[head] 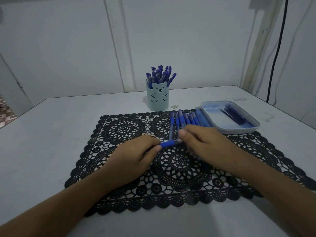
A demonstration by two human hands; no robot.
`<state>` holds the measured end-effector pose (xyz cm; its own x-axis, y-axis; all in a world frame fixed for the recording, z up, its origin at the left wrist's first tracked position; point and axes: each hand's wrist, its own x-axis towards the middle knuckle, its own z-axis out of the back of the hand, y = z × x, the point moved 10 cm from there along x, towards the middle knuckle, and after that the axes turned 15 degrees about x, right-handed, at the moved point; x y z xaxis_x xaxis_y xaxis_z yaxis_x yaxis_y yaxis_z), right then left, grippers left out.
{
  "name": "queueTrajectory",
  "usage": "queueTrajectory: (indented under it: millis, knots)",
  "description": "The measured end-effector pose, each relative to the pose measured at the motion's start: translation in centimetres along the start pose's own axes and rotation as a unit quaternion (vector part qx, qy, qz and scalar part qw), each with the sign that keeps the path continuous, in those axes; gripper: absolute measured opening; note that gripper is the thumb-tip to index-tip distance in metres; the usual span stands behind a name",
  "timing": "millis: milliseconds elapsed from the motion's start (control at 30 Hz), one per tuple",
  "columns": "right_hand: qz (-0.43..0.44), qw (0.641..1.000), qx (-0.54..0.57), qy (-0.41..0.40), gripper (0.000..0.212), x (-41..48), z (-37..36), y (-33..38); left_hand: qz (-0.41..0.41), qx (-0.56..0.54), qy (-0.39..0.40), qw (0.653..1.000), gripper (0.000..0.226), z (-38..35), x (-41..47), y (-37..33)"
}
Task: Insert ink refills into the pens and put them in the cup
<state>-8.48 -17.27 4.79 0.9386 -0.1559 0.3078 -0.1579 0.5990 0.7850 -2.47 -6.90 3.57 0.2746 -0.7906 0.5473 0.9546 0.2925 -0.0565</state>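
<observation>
- The left hand [135, 158] hovers over the middle of the black lace mat [123, 129], fingers curled in and thumb clamped on the blue grip end of a pen [168, 143].
- The cup [158, 101], the little bear one, stands just past the mat's far edge, and it's already stuffed with capped blue pens. So most of the job looks done.
- The pen lies crosswise above the mat's middle, bridging both hands. Can't tell whether its refill is fully seated or only partway in; the fingers cover that bit.
- A row of loose pens [184, 118] lies on the mat's far right part, side by side. Those probably still need refills, though it's too small to tell for sure.
- The right hand [205, 144] is over the mat, right of its middle, thumb and fingertips pinched together on the pen's clear end.
- A shallow tray [239, 130] sits on the mat's far right corner, touching the loose pens, with a few dark refills [236, 116] left inside.
- Guessing what's left: finish this pen, drop it in the cup, then work through the row.
</observation>
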Motion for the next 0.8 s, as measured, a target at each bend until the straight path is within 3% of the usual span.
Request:
queueTrajectory:
  millis: [67,233,367,633,800]
  knots:
    - [0.002,1.0,-0.011,0.026,0.014,-0.1,-0.6,-0.1,0.008,-0.006,-0.001,1.0,0.03,0.1,0.0,0.2]
    - [-0.005,0.999,-0.034,0.026,0.027,-0.1,-0.6,-0.4,-0.019,0.014,0.0,1.0,0.03,0.1,0.0,-0.5]
    - [0.006,0.998,-0.041,0.047,0.021,-0.1,-1.1,-0.2,-0.008,0.02,-0.019,1.0,0.027,0.6,0.0,-0.4]
    - [0.002,0.999,-0.031,0.008,0.031,0.1,-0.1,-0.4,-0.012,0.08,-0.05,0.995,0.031,1.4,0.3,-1.1]
    - [-0.036,0.986,-0.163,0.003,0.037,0.1,0.9,-1.3,0.019,0.077,-0.04,0.996,0.026,1.2,0.3,-0.4]
